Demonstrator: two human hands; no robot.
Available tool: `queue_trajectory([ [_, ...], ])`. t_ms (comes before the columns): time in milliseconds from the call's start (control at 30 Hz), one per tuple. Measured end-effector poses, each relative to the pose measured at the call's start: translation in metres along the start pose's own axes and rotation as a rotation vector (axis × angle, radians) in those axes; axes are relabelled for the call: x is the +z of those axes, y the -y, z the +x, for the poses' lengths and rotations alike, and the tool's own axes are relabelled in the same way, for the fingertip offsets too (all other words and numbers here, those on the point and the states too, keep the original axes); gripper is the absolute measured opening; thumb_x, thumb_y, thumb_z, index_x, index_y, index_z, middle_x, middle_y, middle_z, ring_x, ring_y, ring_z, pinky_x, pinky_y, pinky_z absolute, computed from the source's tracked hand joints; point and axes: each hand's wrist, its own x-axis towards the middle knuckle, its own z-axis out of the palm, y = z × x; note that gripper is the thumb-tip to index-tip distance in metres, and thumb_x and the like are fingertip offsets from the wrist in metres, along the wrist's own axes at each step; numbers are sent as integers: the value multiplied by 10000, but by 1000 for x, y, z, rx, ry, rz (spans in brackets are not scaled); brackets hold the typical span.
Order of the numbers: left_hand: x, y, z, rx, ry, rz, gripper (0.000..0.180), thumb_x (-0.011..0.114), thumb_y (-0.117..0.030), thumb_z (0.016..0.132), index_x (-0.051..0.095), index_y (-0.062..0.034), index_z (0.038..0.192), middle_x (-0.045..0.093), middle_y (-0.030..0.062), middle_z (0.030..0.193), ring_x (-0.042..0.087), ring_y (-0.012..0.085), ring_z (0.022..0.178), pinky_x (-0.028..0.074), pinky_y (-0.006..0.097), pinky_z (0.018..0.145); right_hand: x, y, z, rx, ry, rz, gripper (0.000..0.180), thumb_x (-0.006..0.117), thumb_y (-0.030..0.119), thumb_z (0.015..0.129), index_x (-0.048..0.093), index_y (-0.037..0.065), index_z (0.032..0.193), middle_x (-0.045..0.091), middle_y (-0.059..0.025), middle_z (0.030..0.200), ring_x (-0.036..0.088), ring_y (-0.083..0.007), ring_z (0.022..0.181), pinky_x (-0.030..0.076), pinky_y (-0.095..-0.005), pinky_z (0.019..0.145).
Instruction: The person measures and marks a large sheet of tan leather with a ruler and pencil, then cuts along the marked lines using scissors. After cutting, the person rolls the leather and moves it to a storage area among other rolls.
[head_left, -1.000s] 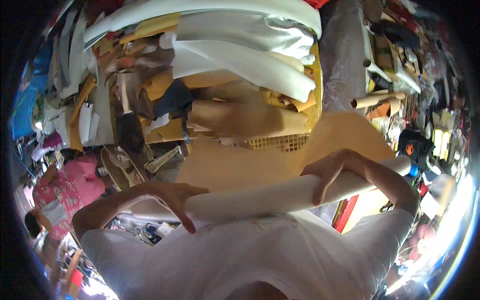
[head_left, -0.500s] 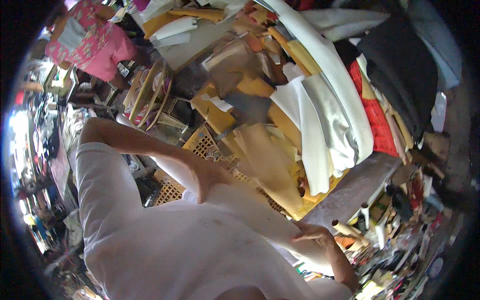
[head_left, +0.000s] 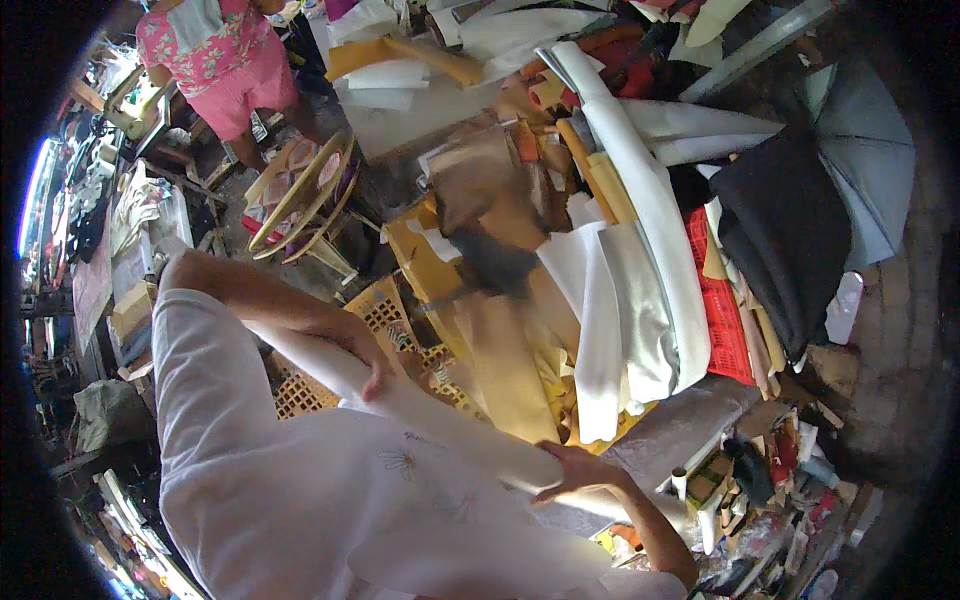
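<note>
White roll [head_left: 440, 420] lifted, held across chest above yellow crate [head_left: 385, 320]; left hand [head_left: 365, 360] curled over upper part, right hand [head_left: 575, 470] fingers wrapped round lower end; roll not yet set on fabric pile [head_left: 620, 310] beyond crate

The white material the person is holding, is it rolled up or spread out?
Rolled up: the white roll is a long tube, left hand gripping one part and right hand near its end.

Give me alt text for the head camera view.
Both hands grip a long white roll held across the body, left hand near its middle, right hand at its end. Beyond lies a heap of fabric rolls and a yellow crate.
</note>
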Motion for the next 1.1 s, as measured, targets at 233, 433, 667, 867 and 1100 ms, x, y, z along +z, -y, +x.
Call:
queue_trajectory([
  [233,46,8,20,69,-288,250,898,834,-357,574,432,-31,1308,601,191,1158,593,321,1051,463,423,881,-34,1,29,444,418,293,767,853,383,603,548,78,1237,658,-95,1069,626,-234,978,495,-350,842],
  [433,38,21,-9,-99,-122,-107,954,840,-400,557,421,-45,1338,566,199,1239,560,368,1120,430,457,955,-39,29,40,-7,58,-177,770,862,410,580,558,72,1201,656,-155,1099,639,-295,1021,511,-387,866],
  [667,65,38,-9,88,-429,78,897,837,-356,621,419,-35,1347,607,172,1153,587,304,1065,468,411,890,-78,51,89,-32,537,148,847,847,498,574,542,40,1218,664,-130,1084,635,-277,1012,497,-351,869],
  [867,8,83,-75,-64,-201,-577,842,848,-293,658,424,-25,1335,628,161,1119,608,275,1024,480,386,866,-105,115,116,-14,17,-288,830,830,508,605,506,56,1221,637,-144,1117,602,-287,1067,476,-368,856],
  [1100,-15,110,-139,-10,-431,-329,850,850,-293,658,419,-24,1340,627,164,1124,608,275,1027,479,385,870,-213,142,232,31,232,-160,786,850,441,578,508,94,1195,645,-145,1052,627,-313,993,494,-401,792],
])
